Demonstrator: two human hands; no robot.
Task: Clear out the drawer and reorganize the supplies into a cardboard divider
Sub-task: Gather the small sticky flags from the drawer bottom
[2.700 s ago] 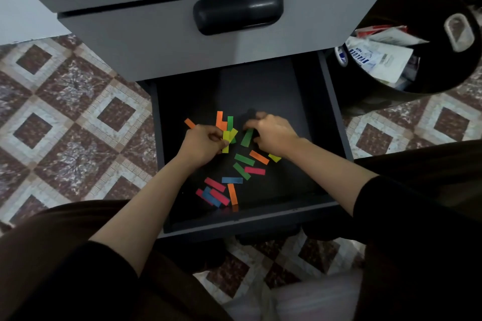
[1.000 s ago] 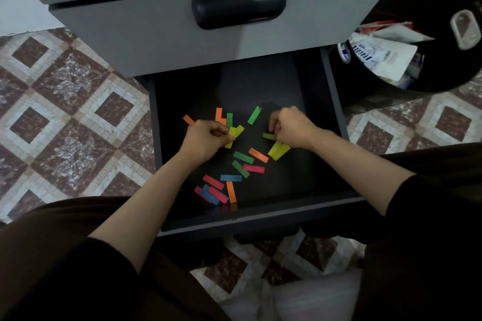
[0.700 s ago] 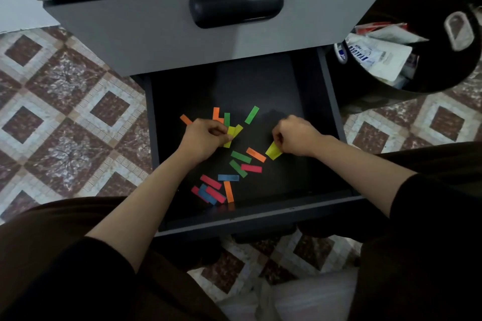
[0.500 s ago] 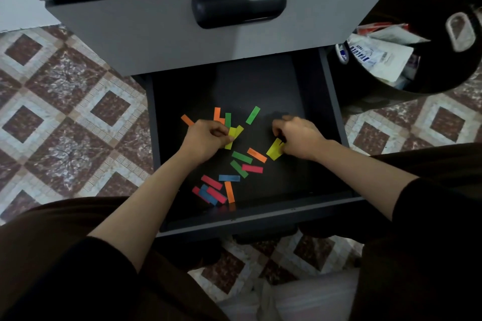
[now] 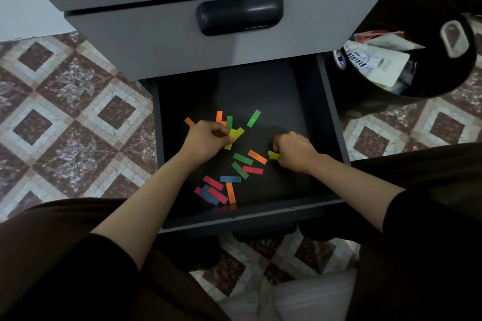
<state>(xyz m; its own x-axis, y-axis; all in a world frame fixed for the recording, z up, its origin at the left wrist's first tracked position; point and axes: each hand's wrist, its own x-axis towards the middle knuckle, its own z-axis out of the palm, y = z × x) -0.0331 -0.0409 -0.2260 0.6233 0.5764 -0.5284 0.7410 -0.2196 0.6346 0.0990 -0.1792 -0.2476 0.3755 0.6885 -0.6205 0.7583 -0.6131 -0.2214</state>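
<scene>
- The patterned tile floor (image 5: 78, 117) spreads on both sides of a grey cabinet (image 5: 156, 41). The cabinet's upper drawer front carries a dark handle (image 5: 240, 13).
- A black bin (image 5: 370, 104) stands just right of the cabinet, with white packets (image 5: 378, 65) inside it.
- The open drawer (image 5: 250, 219) is pulled out below the grey front, toward the person. Paper strips (image 5: 230, 179) in several colours are scattered on its dark floor.
- The left hand (image 5: 206, 142) is in the drawer's left half with its fingers curled. Thumb and fingertips pinch a small bunch of yellow strips (image 5: 234, 134), which fan out to the right of the hand.
- The right hand (image 5: 296, 151) is in the right half, low over the drawer floor. Its fingers are curled tight round a bent yellow strip (image 5: 273, 155), whose end pokes out on the hand's left side.
- Between and just in front of the two hands lie green, orange and pink pieces, some touching or crossing one another.
- A lone green strip (image 5: 253, 118) lies apart from them, farther back in the drawer.
- Near the front wall, pink and blue strips (image 5: 211, 194) overlap in a cluster, and an orange strip (image 5: 230, 192) lies just beside them.
</scene>
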